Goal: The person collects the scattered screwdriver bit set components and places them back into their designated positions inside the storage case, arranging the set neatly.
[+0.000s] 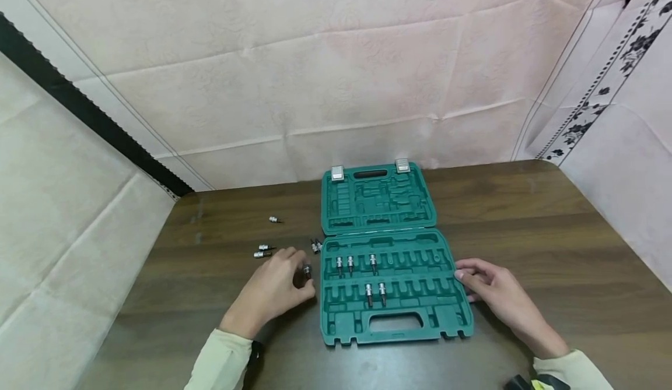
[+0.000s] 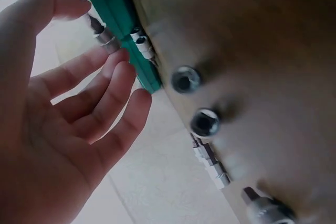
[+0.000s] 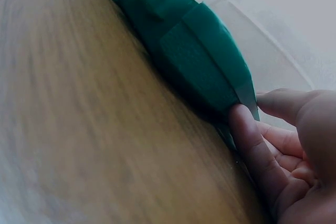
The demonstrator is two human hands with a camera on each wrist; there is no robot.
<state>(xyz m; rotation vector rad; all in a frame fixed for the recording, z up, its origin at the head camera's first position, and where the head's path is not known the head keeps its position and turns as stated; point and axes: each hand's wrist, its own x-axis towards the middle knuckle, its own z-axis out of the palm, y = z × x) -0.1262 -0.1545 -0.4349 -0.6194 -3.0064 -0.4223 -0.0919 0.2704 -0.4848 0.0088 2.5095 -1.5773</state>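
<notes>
A green plastic tool case (image 1: 343,323) lies unfolded on the table, its lid toward the wall. Several bit sockets (image 1: 373,263) sit in slots of its lower half. Left of the case, my left hand (image 1: 275,285) pinches one bit socket (image 2: 107,40) between thumb and fingertips, above the tabletop. At the case's right edge, my right hand (image 1: 493,288) grips the rim, thumb and fingers on either side of it, as the right wrist view also shows.
Loose bit sockets (image 1: 264,254) lie on the wooden table (image 1: 210,297) beyond my left hand, one (image 1: 274,219) farther back. A couple more (image 1: 315,246) lie against the case's left side. Pale cloth (image 1: 315,87) hangs behind the table and at both sides.
</notes>
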